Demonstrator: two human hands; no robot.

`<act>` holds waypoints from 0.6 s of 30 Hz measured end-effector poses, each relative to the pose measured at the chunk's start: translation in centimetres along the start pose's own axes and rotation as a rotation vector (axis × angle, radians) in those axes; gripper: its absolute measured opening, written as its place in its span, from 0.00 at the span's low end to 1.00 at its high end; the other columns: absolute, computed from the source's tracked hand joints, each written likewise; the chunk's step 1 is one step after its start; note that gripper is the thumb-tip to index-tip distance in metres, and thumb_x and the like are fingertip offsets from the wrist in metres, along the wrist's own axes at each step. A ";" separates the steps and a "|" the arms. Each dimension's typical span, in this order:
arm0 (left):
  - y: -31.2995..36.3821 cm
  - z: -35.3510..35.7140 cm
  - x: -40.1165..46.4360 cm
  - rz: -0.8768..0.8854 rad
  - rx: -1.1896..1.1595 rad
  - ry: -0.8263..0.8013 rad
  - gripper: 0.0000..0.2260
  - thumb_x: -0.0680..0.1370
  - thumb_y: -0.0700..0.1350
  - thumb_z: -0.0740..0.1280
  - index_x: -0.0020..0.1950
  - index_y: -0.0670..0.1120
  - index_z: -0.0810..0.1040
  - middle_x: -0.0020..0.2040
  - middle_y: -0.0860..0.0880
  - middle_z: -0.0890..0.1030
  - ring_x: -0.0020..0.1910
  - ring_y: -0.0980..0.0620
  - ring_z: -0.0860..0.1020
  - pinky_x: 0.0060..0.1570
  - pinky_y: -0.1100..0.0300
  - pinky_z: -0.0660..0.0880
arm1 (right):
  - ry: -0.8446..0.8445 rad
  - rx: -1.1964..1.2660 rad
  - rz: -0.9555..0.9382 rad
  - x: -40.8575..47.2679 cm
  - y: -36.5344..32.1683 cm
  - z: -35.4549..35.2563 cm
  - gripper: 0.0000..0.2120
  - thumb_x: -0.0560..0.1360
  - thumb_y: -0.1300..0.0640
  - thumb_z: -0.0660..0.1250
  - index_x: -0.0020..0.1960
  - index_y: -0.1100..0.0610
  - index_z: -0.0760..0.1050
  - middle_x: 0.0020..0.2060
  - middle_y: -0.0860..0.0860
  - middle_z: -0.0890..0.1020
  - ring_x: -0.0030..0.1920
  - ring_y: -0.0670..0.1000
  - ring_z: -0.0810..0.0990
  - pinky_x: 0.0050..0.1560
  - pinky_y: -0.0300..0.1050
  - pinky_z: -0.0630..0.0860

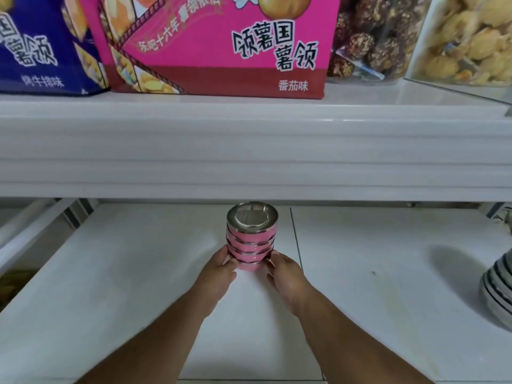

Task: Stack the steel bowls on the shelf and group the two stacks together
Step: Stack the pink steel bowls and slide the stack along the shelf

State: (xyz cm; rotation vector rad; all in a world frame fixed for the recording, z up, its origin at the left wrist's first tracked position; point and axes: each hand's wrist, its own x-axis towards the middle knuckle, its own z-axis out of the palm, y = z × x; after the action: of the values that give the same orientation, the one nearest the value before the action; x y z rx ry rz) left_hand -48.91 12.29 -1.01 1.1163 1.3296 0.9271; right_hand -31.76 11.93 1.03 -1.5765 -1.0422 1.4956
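On the upper shelf [249, 106], far left, stands a blue snack box [36, 42], then a pink snack box [216, 45], then clear tubs of brown balls [374, 37] and pale pastries [465, 37]. Below, on the white lower shelf [110, 273], the left hand [221, 268] presses its grip against the left side of a stack of pink-sided steel bowls [251, 239] standing upright mid-shelf. The right hand [282, 270] closes its grip on the stack's right base. At the far right edge sits a striped bowl stack [498, 289], well apart.
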 end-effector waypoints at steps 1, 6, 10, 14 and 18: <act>0.1 -0.3 0.5 -0.008 0.002 0.012 0.20 0.75 0.45 0.61 0.64 0.59 0.78 0.62 0.49 0.81 0.53 0.55 0.77 0.59 0.58 0.73 | -0.003 0.000 0.001 0.4 -0.2 0.2 0.21 0.78 0.52 0.55 0.60 0.67 0.74 0.67 0.66 0.75 0.69 0.65 0.73 0.73 0.66 0.66; 0.2 -1.0 2.3 -0.017 0.014 0.021 0.20 0.80 0.39 0.59 0.69 0.54 0.75 0.62 0.50 0.79 0.55 0.56 0.77 0.61 0.59 0.72 | -0.018 0.012 0.007 2.1 -0.7 1.0 0.24 0.79 0.52 0.54 0.63 0.69 0.72 0.69 0.67 0.72 0.71 0.67 0.68 0.73 0.68 0.64; 0.4 -1.4 2.1 -0.079 0.050 0.038 0.24 0.75 0.44 0.62 0.71 0.54 0.74 0.67 0.46 0.77 0.67 0.46 0.76 0.65 0.57 0.72 | -0.016 0.022 0.043 2.2 -0.3 0.8 0.18 0.81 0.52 0.54 0.53 0.63 0.77 0.65 0.62 0.78 0.70 0.61 0.73 0.73 0.63 0.68; 0.4 -1.0 0.7 -0.176 0.131 0.099 0.29 0.79 0.46 0.63 0.79 0.44 0.59 0.79 0.38 0.60 0.76 0.36 0.64 0.74 0.45 0.65 | 0.029 -0.080 0.005 2.1 0.5 -0.2 0.16 0.82 0.53 0.53 0.43 0.55 0.75 0.39 0.43 0.64 0.41 0.48 0.62 0.58 0.45 0.73; 0.8 1.0 -2.5 -0.177 0.364 0.138 0.27 0.83 0.46 0.61 0.82 0.46 0.58 0.81 0.46 0.61 0.78 0.47 0.64 0.73 0.55 0.61 | 0.022 -0.263 -0.019 0.2 0.6 -1.7 0.17 0.85 0.50 0.52 0.67 0.48 0.75 0.63 0.48 0.78 0.68 0.54 0.73 0.68 0.47 0.66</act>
State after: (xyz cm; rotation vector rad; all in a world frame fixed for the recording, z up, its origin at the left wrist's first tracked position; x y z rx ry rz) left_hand -47.98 10.01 0.34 1.1989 1.7295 0.6553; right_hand -30.06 11.90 0.55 -1.7519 -1.2795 1.3687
